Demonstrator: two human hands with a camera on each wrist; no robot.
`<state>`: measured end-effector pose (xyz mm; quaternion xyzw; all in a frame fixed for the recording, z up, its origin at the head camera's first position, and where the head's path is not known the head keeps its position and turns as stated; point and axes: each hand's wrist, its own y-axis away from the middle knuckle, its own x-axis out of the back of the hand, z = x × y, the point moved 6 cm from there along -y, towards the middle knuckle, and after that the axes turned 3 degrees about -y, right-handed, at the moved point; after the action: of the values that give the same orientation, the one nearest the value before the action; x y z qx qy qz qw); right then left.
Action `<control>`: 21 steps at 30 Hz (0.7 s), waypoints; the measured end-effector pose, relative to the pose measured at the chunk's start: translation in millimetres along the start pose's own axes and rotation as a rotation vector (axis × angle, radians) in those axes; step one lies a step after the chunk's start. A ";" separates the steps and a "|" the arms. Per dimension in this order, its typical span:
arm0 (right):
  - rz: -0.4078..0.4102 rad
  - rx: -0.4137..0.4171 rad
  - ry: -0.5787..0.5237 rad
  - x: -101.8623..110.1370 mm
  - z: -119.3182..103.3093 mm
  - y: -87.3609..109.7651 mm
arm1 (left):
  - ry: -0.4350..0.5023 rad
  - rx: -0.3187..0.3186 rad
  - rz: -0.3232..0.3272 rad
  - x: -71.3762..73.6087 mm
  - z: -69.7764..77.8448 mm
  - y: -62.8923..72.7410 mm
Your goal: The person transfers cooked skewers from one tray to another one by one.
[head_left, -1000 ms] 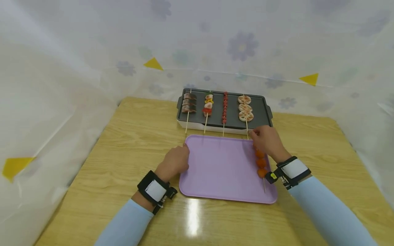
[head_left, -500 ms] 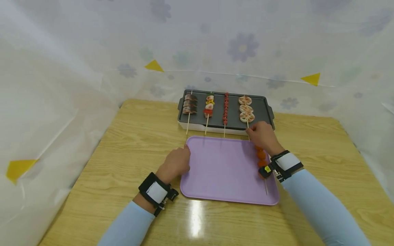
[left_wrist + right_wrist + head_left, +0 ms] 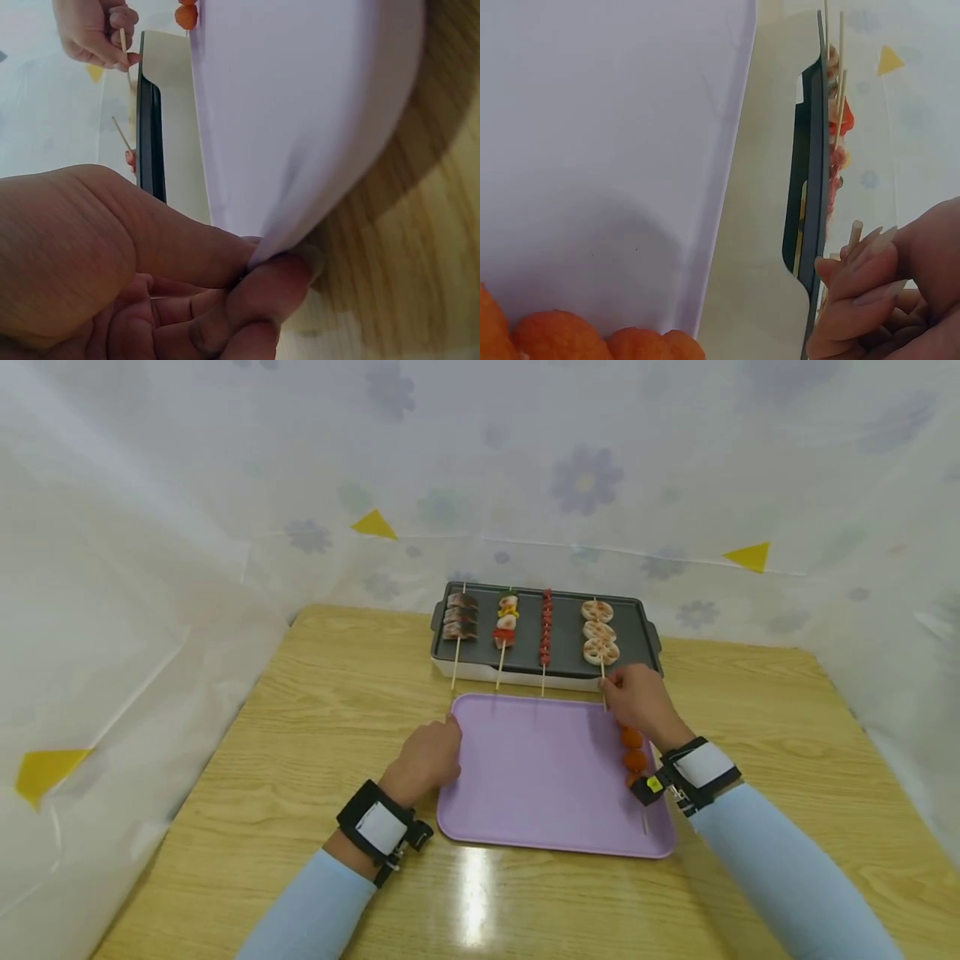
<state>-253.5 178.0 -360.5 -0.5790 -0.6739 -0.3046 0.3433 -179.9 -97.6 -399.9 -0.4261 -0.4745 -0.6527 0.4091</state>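
Observation:
In the head view my left hand (image 3: 427, 756) holds the left rim of a lilac tray (image 3: 540, 777). The left wrist view shows its thumb and fingers pinching the tray's edge. My right hand (image 3: 641, 697) pinches the bare stick of a lotus root skewer (image 3: 600, 631) just beyond the tray's far right corner. The stick's blunt end (image 3: 855, 234) pokes out between the fingertips in the right wrist view. Lotus slices lie on a dark grill plate (image 3: 566, 627). On the tray's right side rests a skewer of orange balls (image 3: 633, 747), partly hidden by the right hand and wrist camera.
Also on the grill are a dark-skinned meat or fish skewer (image 3: 460, 617), a mixed vegetable-and-meat skewer (image 3: 507, 620) and a thin red skewer (image 3: 546, 628). Their sticks overhang the front edge. A wooden table (image 3: 315, 693) lies beneath, with a flowered curtain (image 3: 585, 477) behind.
My right hand has shifted slightly left, from beside the lotus root skewer's stick to pinching it. The left hand keeps its hold on the tray, and the skewers stay on the grill.

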 end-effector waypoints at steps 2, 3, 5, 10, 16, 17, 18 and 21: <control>0.004 0.013 0.001 1.2 -3.6 4.9 | 0.006 0.004 -0.005 -1.5 -1.4 -0.8; 0.004 0.021 0.001 1.5 -5.4 7.3 | 0.008 0.005 -0.003 -1.6 -1.9 -0.4; 0.004 0.031 -0.004 2.2 -9.7 13.0 | 0.003 0.003 0.006 -1.0 -3.1 -0.1; -0.028 0.041 -0.027 2.3 -15.0 31.6 | -0.007 -0.013 0.030 1.6 -4.0 0.4; -0.087 0.017 -0.071 0.4 -15.2 62.2 | 0.003 -0.013 0.015 1.0 -2.3 -0.9; -0.089 0.020 -0.072 0.2 -14.7 67.1 | 0.003 -0.014 0.013 1.0 -1.9 -0.5; -0.093 0.024 -0.077 -0.1 -13.9 71.7 | 0.004 -0.014 0.013 0.6 -1.7 -0.5; -0.096 0.028 -0.086 0.7 -12.1 85.8 | 0.005 -0.015 0.009 -0.3 -1.2 -0.5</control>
<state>-167.3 181.0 -351.8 -0.5536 -0.7191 -0.2864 0.3070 -180.4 -98.6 -400.5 -0.4296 -0.4665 -0.6556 0.4099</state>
